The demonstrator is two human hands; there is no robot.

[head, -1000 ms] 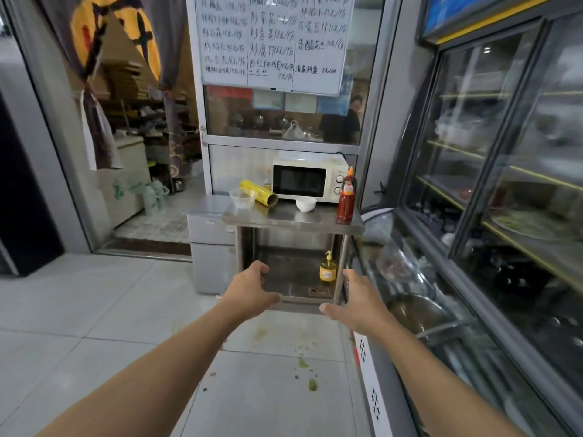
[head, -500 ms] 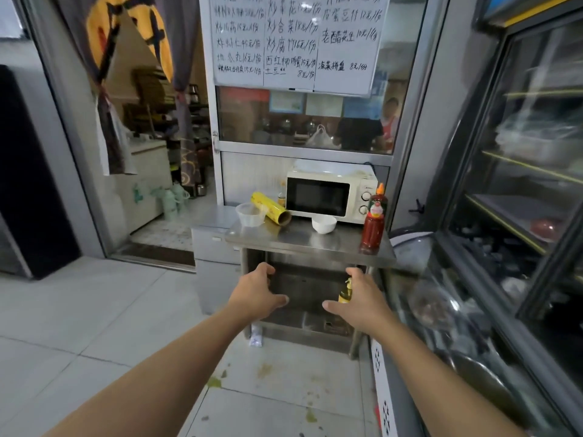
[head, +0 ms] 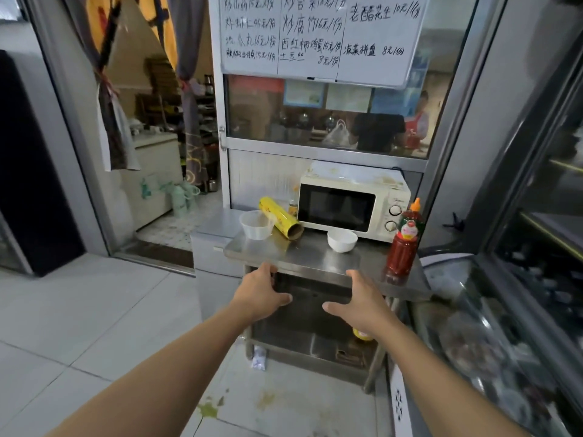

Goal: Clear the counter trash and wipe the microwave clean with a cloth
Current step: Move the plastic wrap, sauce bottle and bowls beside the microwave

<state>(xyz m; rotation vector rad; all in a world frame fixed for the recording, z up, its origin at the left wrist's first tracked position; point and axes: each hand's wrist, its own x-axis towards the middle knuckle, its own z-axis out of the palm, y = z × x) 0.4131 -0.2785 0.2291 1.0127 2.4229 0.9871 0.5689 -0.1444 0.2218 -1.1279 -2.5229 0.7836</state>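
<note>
A cream microwave (head: 353,205) with stains on its top stands at the back of a steel counter (head: 315,257). On the counter lie a clear plastic bowl (head: 256,224), a yellow roll of wrap (head: 279,217), a white bowl (head: 342,240) and a red sauce bottle (head: 403,244). My left hand (head: 260,293) and my right hand (head: 362,302) are stretched out in front of the counter's front edge, fingers relaxed, holding nothing. No cloth is in view.
A yellow bottle (head: 362,334) stands on the counter's lower shelf, partly behind my right hand. A glass display case (head: 492,326) runs along the right. A small packet (head: 258,357) and stains lie on the tiled floor. A doorway opens at the left.
The view has come closer to the counter and microwave, which now appear larger. Both hands stay stretched forward and empty.
</note>
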